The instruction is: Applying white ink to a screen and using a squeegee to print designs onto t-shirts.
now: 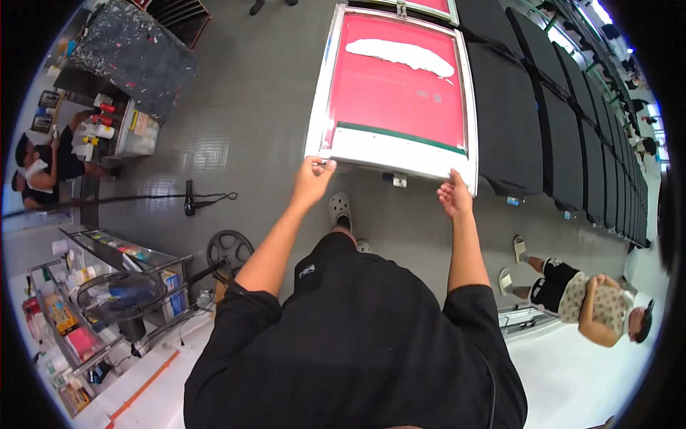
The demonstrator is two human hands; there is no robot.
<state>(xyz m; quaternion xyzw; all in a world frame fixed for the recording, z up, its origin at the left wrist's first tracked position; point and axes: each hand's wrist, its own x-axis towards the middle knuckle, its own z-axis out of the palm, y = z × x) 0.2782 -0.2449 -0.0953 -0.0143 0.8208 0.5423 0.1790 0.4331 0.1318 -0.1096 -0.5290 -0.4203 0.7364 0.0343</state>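
A screen-printing frame (469, 93) with a pale metal rim and red mesh (393, 100) lies in front of me. A thick band of white ink (411, 55) stretches over the mesh's far part. Across the near end rests a white squeegee (400, 147) with a green edge facing away from me. My left hand (310, 183) is closed on the near left corner, thumb on top. At the near right corner my right hand (457, 194) pinches the rim, its fingers curled beneath. Both arms reach forward, and the fingers under the rim are partly hidden.
Black-covered boards (507, 114) run in a row along the right. A hair dryer (189, 198) hangs or lies at left, by a cable. A fan (121, 294) and a loaded cart (78, 322) stand lower left. One person (579, 300) is at right; others sit at left.
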